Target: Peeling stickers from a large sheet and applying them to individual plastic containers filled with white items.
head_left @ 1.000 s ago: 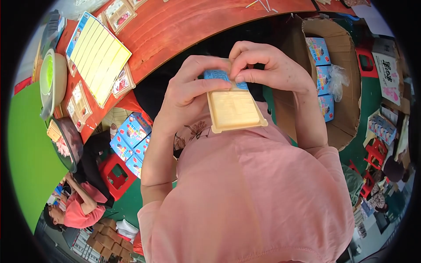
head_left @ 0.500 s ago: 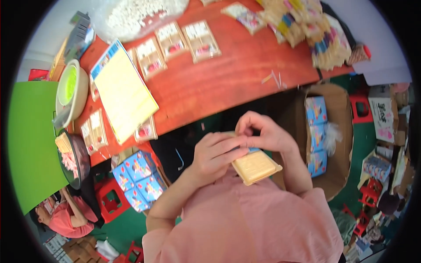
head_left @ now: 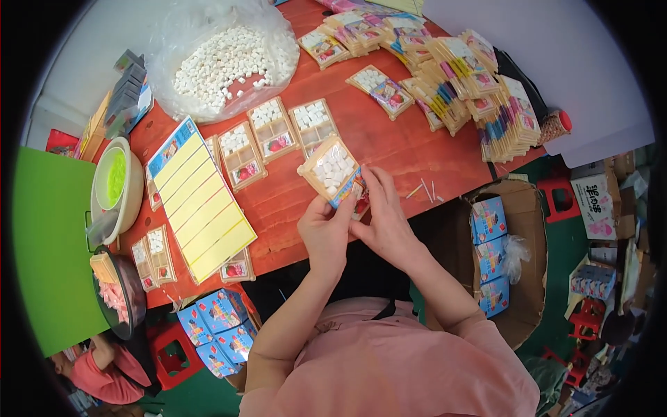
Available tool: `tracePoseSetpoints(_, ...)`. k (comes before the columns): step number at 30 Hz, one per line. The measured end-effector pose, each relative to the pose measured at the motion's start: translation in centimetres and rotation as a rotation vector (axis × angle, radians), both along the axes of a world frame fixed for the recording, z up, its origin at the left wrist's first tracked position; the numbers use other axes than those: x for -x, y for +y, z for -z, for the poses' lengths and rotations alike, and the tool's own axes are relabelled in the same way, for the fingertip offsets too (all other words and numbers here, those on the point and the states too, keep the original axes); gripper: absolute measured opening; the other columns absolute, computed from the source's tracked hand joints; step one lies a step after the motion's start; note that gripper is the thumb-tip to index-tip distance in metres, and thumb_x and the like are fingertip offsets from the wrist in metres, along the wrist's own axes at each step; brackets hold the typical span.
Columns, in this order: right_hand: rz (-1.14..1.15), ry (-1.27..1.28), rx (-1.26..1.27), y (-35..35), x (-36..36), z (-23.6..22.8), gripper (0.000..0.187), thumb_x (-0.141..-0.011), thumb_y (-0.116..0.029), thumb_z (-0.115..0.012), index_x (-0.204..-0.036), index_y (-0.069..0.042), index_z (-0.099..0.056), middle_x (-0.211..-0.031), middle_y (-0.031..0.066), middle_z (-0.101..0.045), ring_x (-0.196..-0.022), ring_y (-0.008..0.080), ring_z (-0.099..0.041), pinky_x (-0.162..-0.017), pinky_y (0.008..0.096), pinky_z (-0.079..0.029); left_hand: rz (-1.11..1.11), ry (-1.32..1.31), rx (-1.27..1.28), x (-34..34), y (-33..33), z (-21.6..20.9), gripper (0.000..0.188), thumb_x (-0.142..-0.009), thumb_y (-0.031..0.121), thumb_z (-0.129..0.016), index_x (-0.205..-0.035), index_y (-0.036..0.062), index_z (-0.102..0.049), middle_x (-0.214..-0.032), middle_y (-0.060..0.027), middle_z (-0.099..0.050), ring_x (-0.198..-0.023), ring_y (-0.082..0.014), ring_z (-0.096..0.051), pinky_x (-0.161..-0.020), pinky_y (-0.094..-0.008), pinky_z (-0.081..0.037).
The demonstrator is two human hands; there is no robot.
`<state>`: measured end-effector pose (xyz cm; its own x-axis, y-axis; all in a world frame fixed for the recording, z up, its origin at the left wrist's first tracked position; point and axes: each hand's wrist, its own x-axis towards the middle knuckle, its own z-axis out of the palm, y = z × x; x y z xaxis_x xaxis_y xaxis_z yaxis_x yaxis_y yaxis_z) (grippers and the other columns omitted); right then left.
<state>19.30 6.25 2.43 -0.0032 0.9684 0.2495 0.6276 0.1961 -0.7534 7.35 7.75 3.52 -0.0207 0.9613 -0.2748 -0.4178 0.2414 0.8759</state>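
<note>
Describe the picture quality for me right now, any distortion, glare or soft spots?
Head view: fisheye with black corners, the near edge of the red table bending gently; head view: left hand, right hand and held tray look fairly crisp; head view: pale sheen on the clear bag, red stools near the right rim tilted and softer.

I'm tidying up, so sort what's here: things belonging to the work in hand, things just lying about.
Likely in use:
blue-banded tray, in left hand and right hand
trays with white pieces
bag
stacked trays

Apparently lying about:
thin sticks
crumpled clear bag
red stool
</note>
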Motion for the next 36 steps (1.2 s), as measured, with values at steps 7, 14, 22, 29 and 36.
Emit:
tracePoseSetpoints(7, 0.122, -0.244, -0.119, 10.3, -4.3, -1.6, 0.071, -0.075, -0.026, -0.076, -0.135, 0.000, -0.048, -0.122, 0.0192, -0.059, -0.113, 0.0358, -0.058, -0.096, 0.0453, -0.045, 0.056, 0.024, -0.036, -0.2, 2.0, 0.4, 0.054, -0.095, 0.009, -0.065, -0.142, -0.0043, -0.043, -0.143, -0.0159, -0.049, -0.123, -0.0141, -0.053, -0.093, -0.0265, -0.049)
tracePoseSetpoints(14, 0.215, -0.954, -0.326, 19.3, -9.9, 1.2, 0.032, -0.090, -0.032, -0.066, -0.110, -0.006, -0.062, -0.113, 0.0212, -0.060, -0.098, 0.0423, -0.059, -0.082, 0.0509, -0.048, 0.006, 0.891, -0.545, 7.9, -0.5, -0.1, 0.029, -0.085, 0.004, -0.072, -0.113, 0.0034, -0.066, -0.140, -0.0164, -0.052, -0.119, -0.0284, -0.057, -0.099, -0.0360, -0.047)
tracePoseSetpoints(22, -0.225, 0.088, 0.038, 20.0, 6.7, -3.0, 0.038, -0.099, -0.027, -0.060, -0.124, 0.001, -0.061, -0.113, 0.0109, -0.068, -0.096, 0.0158, -0.063, -0.080, 0.0282, -0.050, -0.681, 1.066, -0.201, 30.7, 7.8, 0.1, 0.025, -0.087, 0.013, -0.070, -0.108, -0.0005, -0.069, -0.099, -0.0142, -0.071, -0.093, -0.0255, -0.067, -0.082, -0.0336, -0.051)
tracePoseSetpoints(29, -0.344, 0.210, 0.142, 28.6, 24.2, 1.4, 0.043, -0.094, -0.026, -0.063, -0.127, 0.001, -0.054, -0.099, 0.0101, -0.068, -0.065, 0.0115, -0.062, -0.055, 0.0279, -0.048, -0.644, 1.075, 0.041, 37.4, 18.0, 3.2, 0.038, -0.083, 0.011, -0.073, -0.115, -0.0068, -0.066, -0.092, -0.0091, -0.069, -0.081, -0.0148, -0.064, -0.072, -0.0284, -0.052)
tracePoseSetpoints(36, -0.266, -0.018, 0.055, 28.8, 28.6, 1.0, 0.048, -0.089, -0.018, -0.064, -0.130, 0.001, -0.049, -0.097, 0.0150, -0.068, -0.082, 0.0235, -0.066, -0.075, 0.0371, -0.053, -0.581, 0.566, 0.027, 37.5, 17.5, 0.9, 0.048, -0.076, -0.004, -0.074, -0.122, -0.0068, -0.060, -0.096, -0.0088, -0.069, -0.082, -0.0167, -0.065, -0.068, -0.0278, -0.052)
